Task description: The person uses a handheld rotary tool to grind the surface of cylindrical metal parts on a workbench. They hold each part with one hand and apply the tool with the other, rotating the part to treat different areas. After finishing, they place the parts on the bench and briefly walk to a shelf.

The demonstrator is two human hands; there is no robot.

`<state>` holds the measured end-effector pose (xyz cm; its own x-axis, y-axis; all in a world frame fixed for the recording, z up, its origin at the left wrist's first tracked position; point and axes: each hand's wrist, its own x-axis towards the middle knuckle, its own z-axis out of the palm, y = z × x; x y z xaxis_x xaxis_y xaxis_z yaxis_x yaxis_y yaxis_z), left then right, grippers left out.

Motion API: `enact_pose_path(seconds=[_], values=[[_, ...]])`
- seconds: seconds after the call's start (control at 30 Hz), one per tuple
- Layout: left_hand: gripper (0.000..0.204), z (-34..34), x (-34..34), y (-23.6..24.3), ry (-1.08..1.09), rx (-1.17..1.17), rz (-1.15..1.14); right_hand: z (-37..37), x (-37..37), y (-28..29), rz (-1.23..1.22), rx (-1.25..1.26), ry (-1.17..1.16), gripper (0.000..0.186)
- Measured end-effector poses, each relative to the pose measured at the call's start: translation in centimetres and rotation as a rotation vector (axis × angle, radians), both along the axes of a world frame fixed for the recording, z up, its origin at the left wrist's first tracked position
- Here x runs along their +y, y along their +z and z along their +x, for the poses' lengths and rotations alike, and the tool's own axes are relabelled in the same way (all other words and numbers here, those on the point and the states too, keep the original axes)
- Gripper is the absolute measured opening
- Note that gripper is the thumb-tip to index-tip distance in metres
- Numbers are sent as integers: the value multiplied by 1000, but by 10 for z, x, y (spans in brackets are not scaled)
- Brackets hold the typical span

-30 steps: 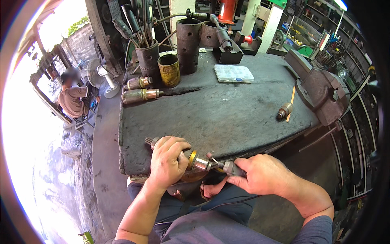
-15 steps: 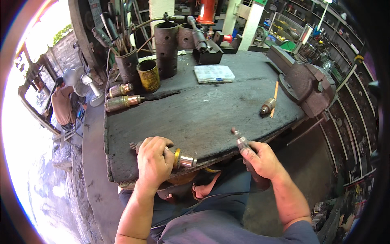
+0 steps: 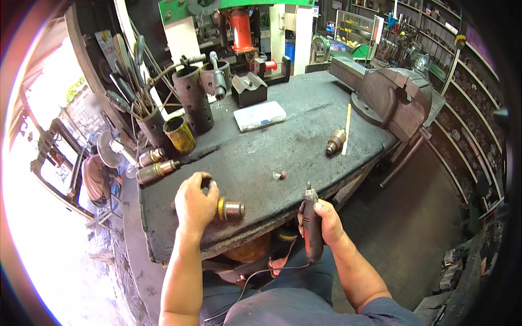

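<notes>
My right hand [image 3: 325,223] grips a dark rotary tool [image 3: 312,231] with a red patch, its metal nose up near the bench's front edge. No brown grinding head shows at its tip. On the bench ahead lies a small brown round piece [image 3: 282,175] with a pale bit beside it. My left hand [image 3: 196,202] is curled over a motor armature [image 3: 232,211] lying near the front edge. Its yellow ring and shiny cylindrical end stick out to the right of the hand; most of the rest is covered. The tool's thin cord [image 3: 255,273] runs down past my lap.
A bench vise [image 3: 394,98] stands at the right. Near it lie a small metal drive part [image 3: 336,142] and a thin wooden stick [image 3: 347,129]. A white plastic box [image 3: 260,116], perforated tubes [image 3: 192,100] and two more armatures [image 3: 157,171] sit further back. A person [image 3: 97,176] sits at the left.
The brown head that was on the tool's tip is gone from it, and a similar piece now lies on the bench. The tool is more upright and further left. My view has shifted.
</notes>
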<state>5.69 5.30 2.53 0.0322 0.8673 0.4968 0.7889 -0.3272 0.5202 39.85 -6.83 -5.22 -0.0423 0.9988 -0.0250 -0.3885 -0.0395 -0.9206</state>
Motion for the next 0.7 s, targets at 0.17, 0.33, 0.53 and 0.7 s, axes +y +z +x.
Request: enact_pose_path(seconds=[0.17,0.33,0.53,0.7], values=[[25,-11,-19,-8,-70,-2,82,-14,-1,-3,8,51,4,50],[35,-27,-41,-19,-122,32,197,-19,-11,-6,42,-18,24,52],[39,-40,-53,-23,-170,88,186,-29,-19,10,95,-44,31,50],[39,-42,-64,-15,-181,88,227,-37,-26,18,143,-123,67,53]])
